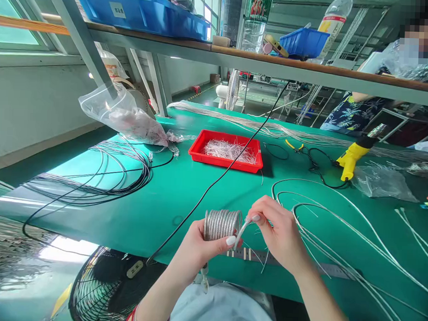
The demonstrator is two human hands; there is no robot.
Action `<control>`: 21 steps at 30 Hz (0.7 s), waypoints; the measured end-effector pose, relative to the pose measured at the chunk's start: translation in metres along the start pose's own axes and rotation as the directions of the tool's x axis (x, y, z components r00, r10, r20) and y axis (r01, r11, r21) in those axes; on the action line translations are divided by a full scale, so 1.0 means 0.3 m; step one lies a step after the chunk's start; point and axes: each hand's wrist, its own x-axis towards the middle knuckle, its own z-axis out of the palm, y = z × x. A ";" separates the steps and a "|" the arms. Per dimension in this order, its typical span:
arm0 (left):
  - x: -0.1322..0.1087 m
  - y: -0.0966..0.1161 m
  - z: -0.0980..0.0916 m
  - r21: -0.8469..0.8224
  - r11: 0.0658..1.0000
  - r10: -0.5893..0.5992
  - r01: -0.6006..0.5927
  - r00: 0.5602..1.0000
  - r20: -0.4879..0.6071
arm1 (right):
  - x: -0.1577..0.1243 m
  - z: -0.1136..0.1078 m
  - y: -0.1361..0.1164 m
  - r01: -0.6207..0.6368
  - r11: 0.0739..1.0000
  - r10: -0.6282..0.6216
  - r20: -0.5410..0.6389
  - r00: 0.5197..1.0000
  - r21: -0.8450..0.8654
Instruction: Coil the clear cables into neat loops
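A tight coil of silvery, clear-sheathed cable (221,225) is wrapped in the fingers of my left hand (200,246), above the front edge of the table. My right hand (276,233) pinches the loose cable end (242,232) between thumb and fingers, just right of the coil. A short piece with a clear tip (204,278) hangs below my left hand. Under my hands a metal ruler (267,257) lies along the table edge. Thin pale strands stick out near my right fingers; where they start is hidden.
On the green table (170,196) stand a red tray (225,164) of wire scraps and a yellow heat gun (352,160). Black cable (129,185) lies coiled left; pale cables (345,216) loop right. A black cord crosses the middle. A fan (107,283) sits below left. Another person (356,111) stands beyond.
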 end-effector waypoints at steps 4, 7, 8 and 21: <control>0.004 -0.004 0.009 -0.098 0.995 0.005 0.001 0.998 0.061 | 0.002 0.034 0.004 -0.098 0.992 0.104 -0.067 0.992 0.081; 0.008 -0.007 0.013 -0.128 0.992 0.003 0.010 0.995 0.098 | 0.000 0.051 0.008 -0.119 0.992 0.123 -0.151 0.981 0.034; 0.008 -0.008 0.015 -0.138 0.990 -0.004 0.018 0.995 0.102 | 0.000 0.056 0.009 -0.114 0.993 0.112 -0.186 0.976 -0.001; 0.032 0.017 -0.069 -0.500 0.861 0.034 -0.093 0.992 -0.125 | -0.042 0.002 0.161 -0.088 0.968 0.047 -0.175 0.983 -0.234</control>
